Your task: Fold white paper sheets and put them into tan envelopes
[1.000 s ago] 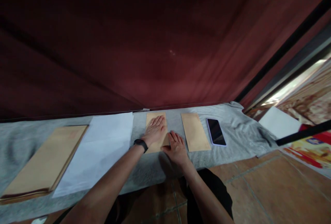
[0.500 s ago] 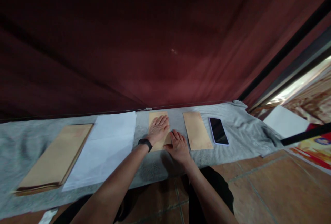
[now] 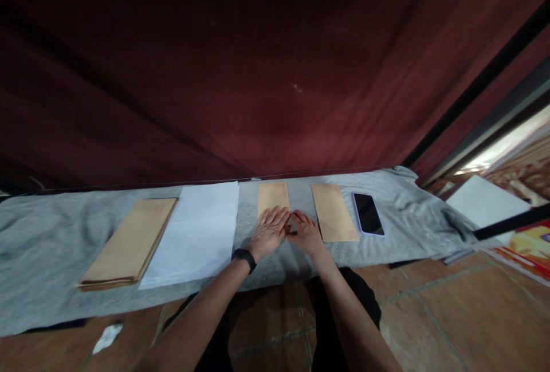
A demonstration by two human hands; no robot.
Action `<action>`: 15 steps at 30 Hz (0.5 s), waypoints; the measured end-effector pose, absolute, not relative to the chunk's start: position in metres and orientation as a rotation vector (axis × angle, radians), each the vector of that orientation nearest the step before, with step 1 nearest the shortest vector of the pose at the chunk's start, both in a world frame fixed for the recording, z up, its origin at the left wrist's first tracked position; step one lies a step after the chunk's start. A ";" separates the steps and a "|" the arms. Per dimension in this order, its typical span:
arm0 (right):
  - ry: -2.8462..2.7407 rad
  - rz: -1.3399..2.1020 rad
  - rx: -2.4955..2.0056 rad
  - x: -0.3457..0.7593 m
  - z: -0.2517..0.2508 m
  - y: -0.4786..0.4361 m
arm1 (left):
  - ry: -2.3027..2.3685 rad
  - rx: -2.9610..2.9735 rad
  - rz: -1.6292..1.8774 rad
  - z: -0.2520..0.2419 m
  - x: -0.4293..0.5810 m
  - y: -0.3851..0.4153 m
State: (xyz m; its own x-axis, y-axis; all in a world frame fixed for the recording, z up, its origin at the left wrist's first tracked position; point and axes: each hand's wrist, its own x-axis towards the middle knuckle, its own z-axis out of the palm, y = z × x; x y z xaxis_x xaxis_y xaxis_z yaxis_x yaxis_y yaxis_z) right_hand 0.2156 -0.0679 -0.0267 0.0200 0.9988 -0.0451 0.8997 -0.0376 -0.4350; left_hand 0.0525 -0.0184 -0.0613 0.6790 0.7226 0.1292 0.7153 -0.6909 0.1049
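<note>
A tan paper envelope (image 3: 273,194) lies on the grey cloth in front of me, its lower part hidden under my hands. My left hand (image 3: 270,231), a black band at its wrist, rests flat on this envelope with the fingers stretched out. Close beside it, my right hand (image 3: 306,234) lies at the envelope's lower right edge, fingers extended and thumb pointing left. The two hands nearly meet, and neither grips anything visible. Right of them lies a second tan envelope (image 3: 334,212), just beyond my right fingertips.
A phone (image 3: 368,214) lies right of the second envelope. To the left are white paper sheets (image 3: 197,240) and a stack of brown envelopes (image 3: 131,240). The grey cloth (image 3: 38,251) runs along a dark red hanging sheet (image 3: 266,102). A black bar (image 3: 511,222) crosses at right.
My left hand has slid down the envelope towards me, uncovering its upper part. My right hand stays near the right edge. The whole view has shifted slightly.
</note>
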 end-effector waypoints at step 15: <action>-1.909 0.497 -2.070 0.213 -0.050 -0.075 | 1.221 2.833 0.385 -0.057 0.049 -0.034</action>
